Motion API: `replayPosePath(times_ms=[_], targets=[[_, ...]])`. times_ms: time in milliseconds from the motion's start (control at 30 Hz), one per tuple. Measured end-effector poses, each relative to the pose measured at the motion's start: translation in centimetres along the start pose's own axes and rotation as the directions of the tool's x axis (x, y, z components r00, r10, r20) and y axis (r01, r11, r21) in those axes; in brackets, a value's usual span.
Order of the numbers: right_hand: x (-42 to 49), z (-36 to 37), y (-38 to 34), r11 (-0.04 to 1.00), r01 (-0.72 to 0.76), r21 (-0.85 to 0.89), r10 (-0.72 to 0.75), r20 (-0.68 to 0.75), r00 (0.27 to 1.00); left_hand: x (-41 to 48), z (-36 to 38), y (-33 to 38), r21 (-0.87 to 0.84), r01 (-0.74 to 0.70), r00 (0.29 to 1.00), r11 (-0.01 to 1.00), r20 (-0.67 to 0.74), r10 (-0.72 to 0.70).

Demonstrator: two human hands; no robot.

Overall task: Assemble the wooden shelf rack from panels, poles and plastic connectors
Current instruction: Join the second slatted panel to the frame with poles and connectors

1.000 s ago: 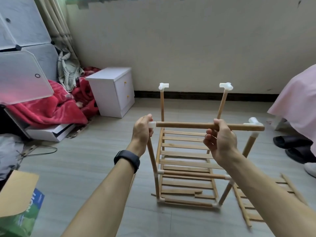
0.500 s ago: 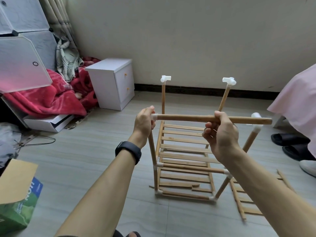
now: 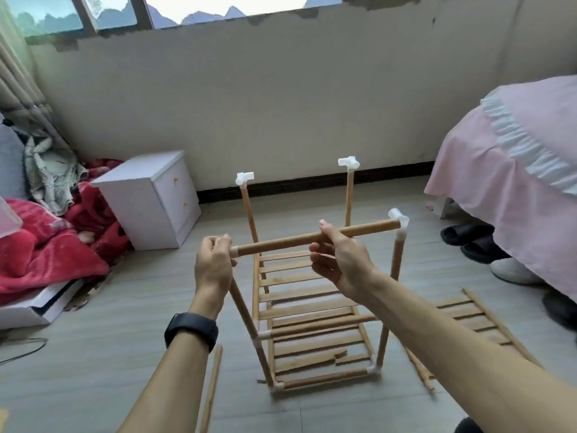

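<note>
The right hand [image 3: 340, 260] grips the wooden pole [image 3: 362, 230] near its middle, thumb on top and fingers curled under. The left hand [image 3: 214, 267] is closed around the pole's left end, where a bit of white connector [image 3: 233, 252] shows. The pole lies roughly level, sloping up to the right, and its right end sits in the corner connector [image 3: 400, 218] on top of the front right upright [image 3: 396, 264]. The rack [image 3: 324, 378] stands on the floor below the hands, slatted panels inside it. Its 2 back uprights carry white connectors [image 3: 245, 177] with nothing in them. A spare panel [image 3: 468, 320] lies to the right of the rack, and a loose pole [image 3: 212, 385] lies at its left.
</note>
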State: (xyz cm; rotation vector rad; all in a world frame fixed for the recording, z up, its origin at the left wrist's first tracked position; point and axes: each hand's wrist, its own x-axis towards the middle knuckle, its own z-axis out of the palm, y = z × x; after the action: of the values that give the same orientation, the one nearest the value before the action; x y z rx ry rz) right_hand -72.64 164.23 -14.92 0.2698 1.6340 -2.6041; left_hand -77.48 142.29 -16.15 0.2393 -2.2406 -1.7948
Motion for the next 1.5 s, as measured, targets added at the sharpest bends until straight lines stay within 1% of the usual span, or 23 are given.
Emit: replayPosePath(times_ms=[33, 67, 100, 133, 167, 200, 233, 267, 300, 333, 367, 400, 433, 467, 500, 533, 600, 667, 767, 967, 1133, 1367, 1500], targets=[[-0.2, -0.4, -0.3, 0.998, -0.013, -0.061, 0.013, 0.007, 1.000, -0.2, 0.1, 0.3, 0.125, -0.053, 0.996, 0.991, -0.071, 0.062], [-0.4, -0.9, -0.5, 0.987, -0.009, -0.158, 0.012, 0.013, 1.000, -0.5, 0.2, 0.7, 0.271, -0.124, 0.977, 0.954, -0.136, 0.166], [-0.6, -1.5, -0.8, 0.960, 0.023, -0.280, -0.018, 0.020, 1.000, -0.9, 0.5, 1.2, 0.418, -0.216, 0.939, 0.882, -0.160, 0.305], [-0.9, -2.2, -1.0, 0.913, 0.090, -0.397, -0.084, 0.033, 0.996, -1.4, 1.1, 1.9, 0.534, -0.311, 0.890, 0.786, -0.126, 0.438], [-1.2, -3.1, -1.2, 0.849, 0.192, -0.493, -0.194, 0.048, 0.980, -1.9, 2.1, 2.7, 0.603, -0.399, 0.845, 0.691, -0.051, 0.533], [-1.5, -4.1, -1.5, 0.769, 0.303, -0.563, -0.334, 0.049, 0.941, -2.6, 3.3, 3.5, 0.635, -0.475, 0.809, 0.609, 0.043, 0.587], [-1.8, -5.3, -1.8, 0.681, 0.390, -0.620, -0.480, 0.026, 0.877, -3.3, 4.8, 4.3, 0.637, -0.544, 0.780, 0.546, 0.143, 0.610], [-1.9, -6.5, -2.4, 0.601, 0.435, -0.671, -0.608, -0.030, 0.793, -4.0, 6.6, 4.9, 0.620, -0.603, 0.756, 0.502, 0.243, 0.608], [-1.9, -7.8, -3.1, 0.557, 0.436, -0.707, -0.700, -0.118, 0.704, -4.7, 8.3, 5.5, 0.594, -0.651, 0.736, 0.472, 0.344, 0.582], [-1.8, -9.0, -3.8, 0.562, 0.410, -0.718, -0.748, -0.230, 0.623, -5.2, 10.0, 6.1, 0.566, -0.689, 0.717, 0.453, 0.440, 0.541], [-1.6, -10.0, -4.5, 0.609, 0.374, -0.700, -0.746, -0.344, 0.571, -5.5, 11.7, 6.6, 0.542, -0.716, 0.697, 0.440, 0.525, 0.488], [-1.4, -10.9, -5.0, 0.676, 0.334, -0.657, -0.700, -0.431, 0.570, -5.7, 13.2, 7.1, 0.520, -0.735, 0.677, 0.435, 0.600, 0.427], [-1.2, -11.6, -5.2, 0.745, 0.285, -0.604, -0.621, -0.470, 0.627, -5.8, 14.6, 7.7, 0.497, -0.749, 0.654, 0.437, 0.662, 0.367], [-1.0, -12.2, -5.2, 0.791, 0.227, -0.569, -0.532, -0.454, 0.714, -5.8, 15.8, 8.1, 0.475, -0.760, 0.630, 0.445, 0.706, 0.323], [-0.7, -12.6, -4.9, 0.810, 0.179, -0.559, -0.450, -0.396, 0.800, -5.7, 16.8, 8.5, 0.454, -0.767, 0.611, 0.454, 0.732, 0.300], [-0.4, -12.7, -4.5, 0.815, 0.153, -0.560, -0.386, -0.326, 0.863, -5.4, 17.5, 8.7, 0.438, -0.772, 0.598, 0.460, 0.745, 0.295], [0.3, -12.5, -3.9, 0.805, 0.171, -0.568, -0.334, -0.195, 0.922, -4.7, 18.0, 8.7, 0.430, -0.784, 0.586, 0.448, 0.750, 0.305], [0.9, -12.4, -3.6, 0.787, 0.198, -0.585, -0.341, -0.144, 0.929, -4.0, 17.7, 8.0, 0.433, -0.802, 0.574, 0.412, 0.749, 0.331], [1.4, -13.1, -3.6, 0.752, 0.197, -0.629, -0.386, -0.177, 0.905, -3.1, 17.2, 7.3, 0.432, -0.807, 0.569, 0.402, 0.749, 0.339], [1.6, -14.3, -3.4, 0.757, 0.214, -0.617, -0.400, -0.179, 0.899, -2.8, 17.9, 6.8, 0.438, -0.812, 0.559, 0.385, 0.773, 0.299], [1.3, -14.3, -3.2, 0.764, 0.220, -0.607, -0.401, -0.178, 0.899, -3.0, 18.2, 6.2, 0.454, -0.822, 0.559, 0.344, 0.755, 0.342], [0.8, -14.1, -3.2, 0.767, 0.225, -0.601, -0.417, -0.202, 0.886, -3.3, 18.7, 5.7, 0.487, -0.847, 0.530, 0.212, 0.749, 0.397], [0.6, -14.3, -3.2, 0.766, 0.225, -0.603, -0.409, -0.186, 0.893, -3.4, 18.3, 5.4, 0.465, -0.860, 0.509, 0.211, 0.754, 0.415]])
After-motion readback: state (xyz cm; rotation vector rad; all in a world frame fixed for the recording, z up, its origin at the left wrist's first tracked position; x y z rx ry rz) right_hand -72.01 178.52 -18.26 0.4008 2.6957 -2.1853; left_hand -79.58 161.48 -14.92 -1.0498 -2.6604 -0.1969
